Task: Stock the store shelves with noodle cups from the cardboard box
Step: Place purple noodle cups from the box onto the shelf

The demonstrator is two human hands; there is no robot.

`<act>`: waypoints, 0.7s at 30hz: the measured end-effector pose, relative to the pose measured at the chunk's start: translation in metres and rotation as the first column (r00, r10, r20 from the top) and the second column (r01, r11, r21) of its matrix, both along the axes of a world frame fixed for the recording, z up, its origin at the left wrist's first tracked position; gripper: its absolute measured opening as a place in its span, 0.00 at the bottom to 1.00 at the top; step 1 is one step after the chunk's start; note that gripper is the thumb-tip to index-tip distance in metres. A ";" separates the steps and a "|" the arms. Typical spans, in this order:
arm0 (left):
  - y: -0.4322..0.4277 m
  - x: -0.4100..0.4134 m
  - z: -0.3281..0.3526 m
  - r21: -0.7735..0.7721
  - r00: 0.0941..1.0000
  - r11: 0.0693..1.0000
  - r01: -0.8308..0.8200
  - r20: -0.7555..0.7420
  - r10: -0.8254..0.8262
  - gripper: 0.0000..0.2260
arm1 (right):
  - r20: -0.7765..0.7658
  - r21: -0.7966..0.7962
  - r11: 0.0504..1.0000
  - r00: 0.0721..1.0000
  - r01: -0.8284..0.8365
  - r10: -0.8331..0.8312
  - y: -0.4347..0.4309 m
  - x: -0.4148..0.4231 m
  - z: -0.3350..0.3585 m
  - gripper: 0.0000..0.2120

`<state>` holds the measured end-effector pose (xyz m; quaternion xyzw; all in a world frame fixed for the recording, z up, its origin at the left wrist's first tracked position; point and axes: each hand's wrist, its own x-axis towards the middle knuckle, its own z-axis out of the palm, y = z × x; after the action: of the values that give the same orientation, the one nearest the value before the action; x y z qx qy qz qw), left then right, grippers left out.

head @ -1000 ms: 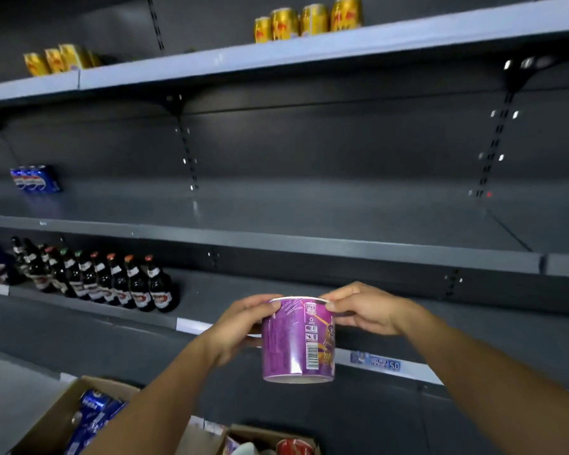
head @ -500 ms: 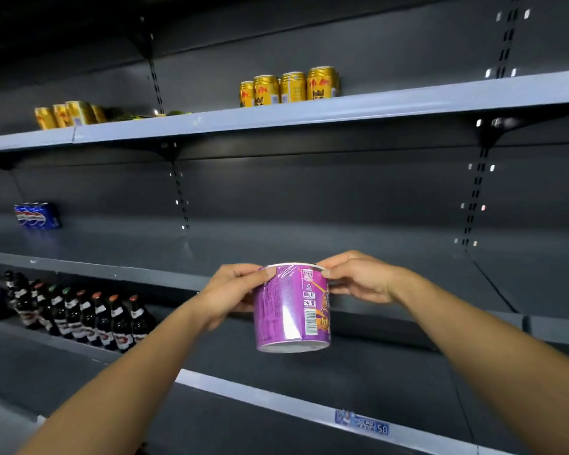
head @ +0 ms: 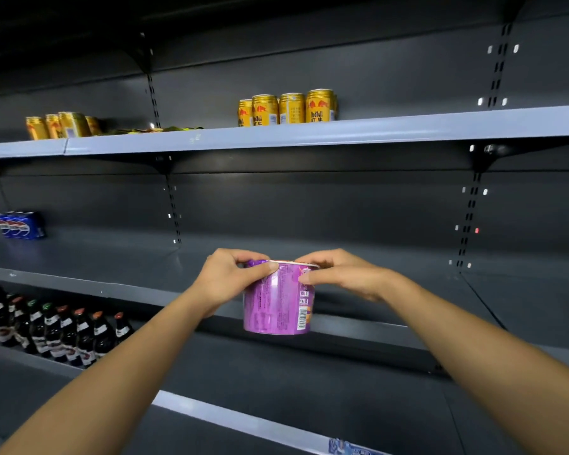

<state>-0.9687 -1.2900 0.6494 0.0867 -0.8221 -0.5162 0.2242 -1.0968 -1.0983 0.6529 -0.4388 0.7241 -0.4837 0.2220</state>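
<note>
Both hands gripped one purple noodle cup (head: 276,307) by its rim. The left hand (head: 230,280) pinched the near-left edge of the lid between thumb and curled fingers, and the right hand (head: 339,274) pinched the right edge the same way. The cup hung upright in the air between them, its barcode facing the camera. A second before, the same cup had been held lower, in front of the bottom shelf's price strip, with the open cardboard box showing below. By this moment the cup had been lifted level with the front lip of the middle shelf (head: 79,287), and the box had dropped out of view. The cup's base overlapped that lip and rested on nothing. It seemed the middle shelf had been chosen, and the cup was still to be carried forward over the edge and set down. That shelf held only a blue pack of Pepsi cans (head: 20,224) far to the left. Gold Red Bull cans (head: 286,108) stood on the upper shelf (head: 408,128), and dark bottles (head: 63,330) lined the shelf below on the left.
</note>
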 end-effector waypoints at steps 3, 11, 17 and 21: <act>-0.016 -0.013 0.001 -0.070 0.993 0.992 -0.108 -0.052 0.105 0.10 | -0.195 0.076 0.994 0.979 0.079 -0.062 -0.021 0.001 0.007 0.24; -0.076 -0.049 -0.002 -0.297 0.980 0.935 -0.195 -0.089 0.176 0.19 | -0.476 0.096 0.974 0.869 0.207 -0.138 -0.098 -0.021 0.002 0.26; -0.125 -0.068 -0.020 -0.290 0.982 0.939 -0.185 -0.085 0.167 0.19 | -0.560 0.081 0.976 0.819 0.203 -0.124 -0.147 -0.043 -0.013 0.25; -0.156 -0.080 -0.033 -0.288 0.985 0.942 -0.169 -0.077 0.153 0.19 | -0.605 0.069 0.970 0.783 0.231 -0.144 -0.179 -0.059 -0.028 0.29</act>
<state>-1.0489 -1.4456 0.6165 0.1055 -0.8735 -0.3704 0.2979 -1.1556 -1.2773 0.6247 -0.4775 0.8289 -0.2891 -0.0359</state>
